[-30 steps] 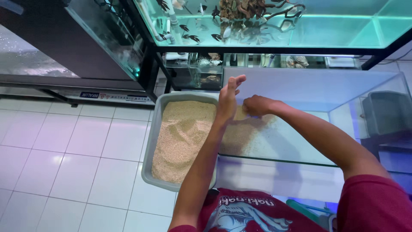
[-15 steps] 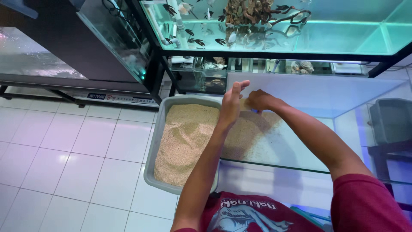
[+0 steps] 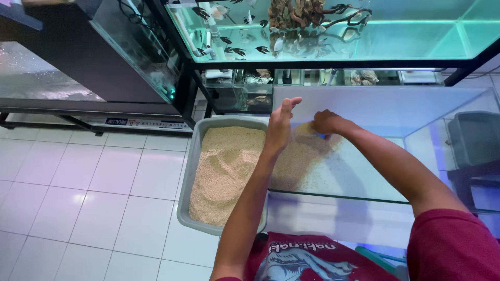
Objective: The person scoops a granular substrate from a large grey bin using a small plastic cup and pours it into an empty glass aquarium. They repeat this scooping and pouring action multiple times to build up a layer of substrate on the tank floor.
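Observation:
My left hand is raised edge-on with its fingers apart, at the left wall of an empty glass tank. It holds nothing. My right hand is curled shut inside the tank, low over a patch of pale sand on the tank's bottom. A small blue object shows just under its fingers. To the left of the tank, on the floor, a grey tub holds more of the same sand.
A lit aquarium with fish and driftwood stands on a black rack at the back. A dark glass tank is at the back left. White floor tiles lie to the left. A dark bin shows through the glass at right.
My right hand has slid a little to the right over the sand, away from my left hand. My left hand stays raised at the tank's left wall.

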